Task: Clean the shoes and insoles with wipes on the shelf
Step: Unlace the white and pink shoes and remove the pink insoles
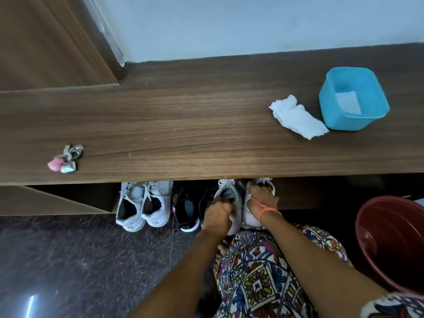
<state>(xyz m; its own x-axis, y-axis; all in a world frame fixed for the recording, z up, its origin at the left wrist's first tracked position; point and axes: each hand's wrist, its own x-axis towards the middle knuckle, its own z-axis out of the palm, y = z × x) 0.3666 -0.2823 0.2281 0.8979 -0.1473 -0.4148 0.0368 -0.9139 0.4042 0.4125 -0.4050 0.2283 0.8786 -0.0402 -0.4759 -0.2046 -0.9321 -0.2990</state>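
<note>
You are bent over a long brown wood-grain shelf (183, 125), reaching into the open space beneath its front edge.

Your left hand (219, 213) is curled round the heel collar of a grey-and-white mesh sneaker (227, 193). Your right hand (261, 198), with an orange thread at the wrist, grips the opening of the matching white sneaker (250, 219) just beside it. Both shoes sit under the front edge, right of centre, toes pointing inward.

These sneakers should be light and soft-sided, and the mesh is likely to give under pressure. The heel and the sole rim are probably the firmest places to hold. Any insoles would be thin and floppy, so pinch them at the heel end.

Counted: three pairs, six shoes. Left of yours are a pair of black shoes (185, 214) and a pair of white lace-up sneakers (158, 218). No loose insole is visible.

On top, near the right end, lies one crumpled white wipe (296, 117), touching one turquoise plastic tub (332, 120). Inside the tub is a folded white wipe (347, 103); whether it is one or a stack cannot be told. A small cluster of trinkets (65, 158) sits near the front left edge. One red plastic bucket (376, 237) stands on the floor to the right.
</note>
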